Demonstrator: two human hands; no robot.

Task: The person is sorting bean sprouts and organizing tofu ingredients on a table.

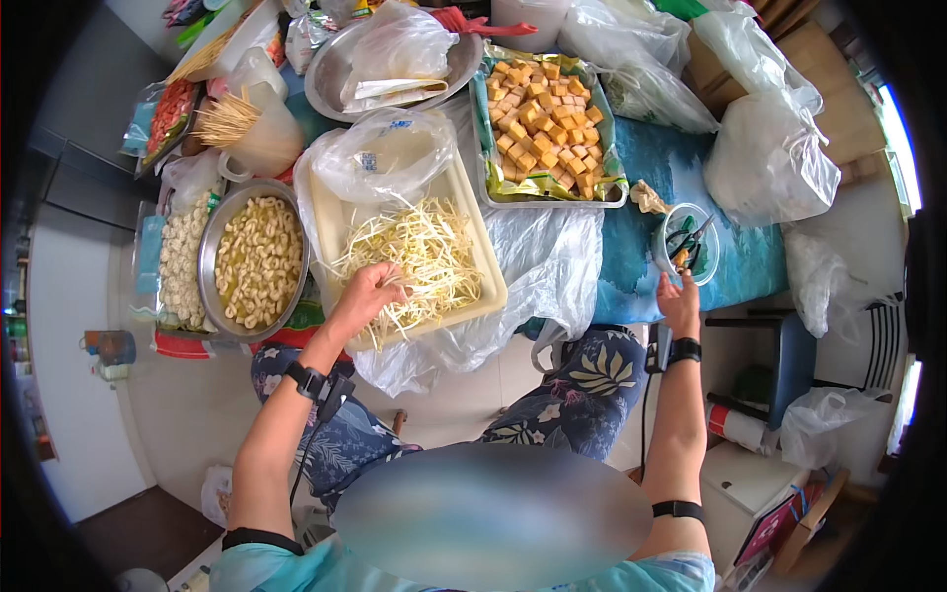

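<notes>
Bean sprouts (436, 251) lie heaped in a cream plastic tray (494, 285), partly covered at its far end by a clear plastic bag (385, 159). My left hand (372, 294) is at the near left side of the heap, its fingers closed on some sprouts. At the right, my right hand (678, 294) is by the near rim of a clear plastic tub (710, 255), palm up with fingers apart; whether it touches the rim is unclear. Scissors (695, 235) with dark handles stand in the tub. A crumpled brown scrap (651, 198) lies beside it.
A metal tray of fried tofu cubes (544, 133) stands behind. At left are a steel bowl (203, 259) of small curled pieces in liquid, a jug (274, 140) of wooden skewers (226, 122) and a metal basin (322, 81). Plastic bags (769, 159) crowd the back right.
</notes>
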